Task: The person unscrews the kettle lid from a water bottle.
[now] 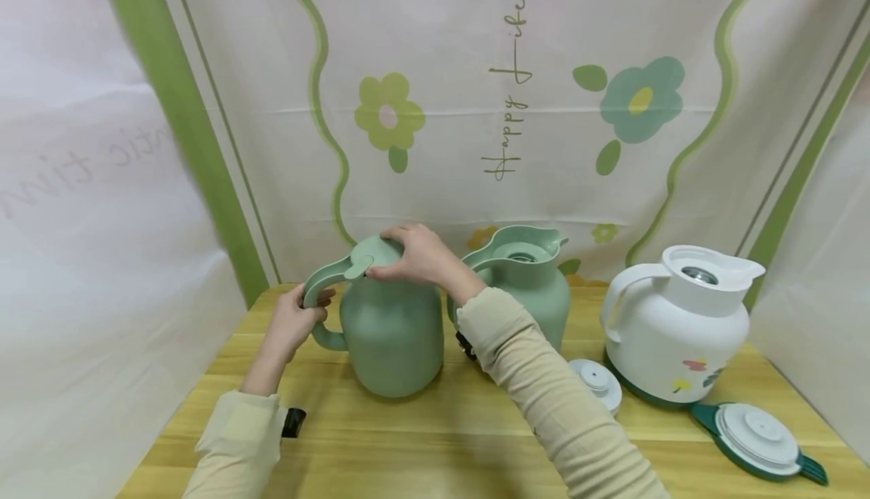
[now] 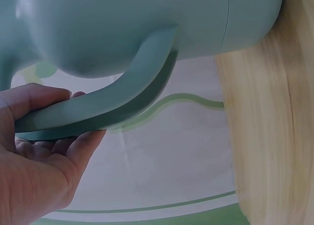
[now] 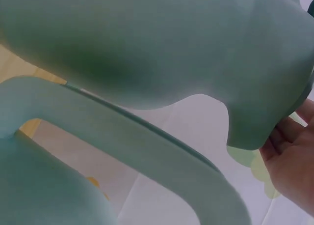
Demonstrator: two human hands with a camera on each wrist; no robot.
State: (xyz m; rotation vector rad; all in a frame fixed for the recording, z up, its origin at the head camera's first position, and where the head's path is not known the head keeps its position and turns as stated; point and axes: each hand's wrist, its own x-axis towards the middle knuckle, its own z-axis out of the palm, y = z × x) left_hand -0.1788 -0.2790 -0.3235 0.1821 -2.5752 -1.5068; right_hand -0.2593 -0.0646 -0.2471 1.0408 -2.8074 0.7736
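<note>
A green thermos jug (image 1: 393, 340) stands upright on the table with its green lid (image 1: 375, 248) on top. My left hand (image 1: 291, 319) grips the upper part of the jug's curved handle (image 2: 113, 95), thumb on one side and fingers on the other. Across the top, my right hand (image 1: 420, 256) holds the lid, thumb near its lever and fingers over the far edge. In the right wrist view, that hand's fingers (image 3: 289, 134) lie at the jug's rim beside the spout. How firmly the lid sits is hidden.
A second green jug (image 1: 537, 295) without a lid stands close behind my right forearm. To the right is an uncovered white jug (image 1: 673, 333). A white round lid (image 1: 598, 382) and a green-and-white lid (image 1: 757, 438) lie on the wooden table (image 1: 381, 446). A printed curtain (image 1: 448, 46) hangs behind.
</note>
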